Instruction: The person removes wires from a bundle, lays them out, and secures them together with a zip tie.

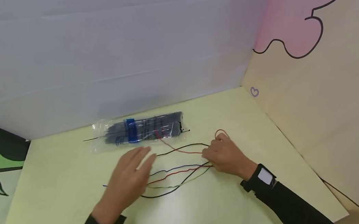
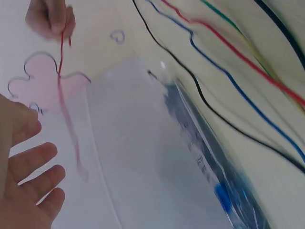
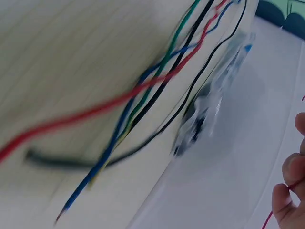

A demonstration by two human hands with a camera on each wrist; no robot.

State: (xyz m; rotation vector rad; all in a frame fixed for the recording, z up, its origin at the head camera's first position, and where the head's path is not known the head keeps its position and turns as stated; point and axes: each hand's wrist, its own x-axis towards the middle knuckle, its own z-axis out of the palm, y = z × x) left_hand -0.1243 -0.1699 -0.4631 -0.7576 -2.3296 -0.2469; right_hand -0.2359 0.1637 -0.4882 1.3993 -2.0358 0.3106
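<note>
My right hand (image 1: 227, 156) grips a thin red wire (image 1: 190, 152), which loops up behind the fingers and trails left toward the bag. To its left, my left hand (image 1: 129, 175) hovers over the loose wires, fingers spread and holding nothing in the left wrist view. Between the hands lie a blue wire (image 1: 174, 167), a second red wire (image 1: 173, 173), a yellow-green wire (image 1: 190, 183) and black wires (image 1: 174, 191). In the right wrist view the blue wire (image 3: 81, 188) ends in a bare copper tip.
Behind the wires, a clear plastic bag (image 1: 147, 130) of dark cable ties with a blue label lies on the pale table (image 1: 238, 204). A white wall panel (image 1: 125, 47) closes the back. Another panel (image 1: 318, 120), with a pink shape drawn on it, stands along the right.
</note>
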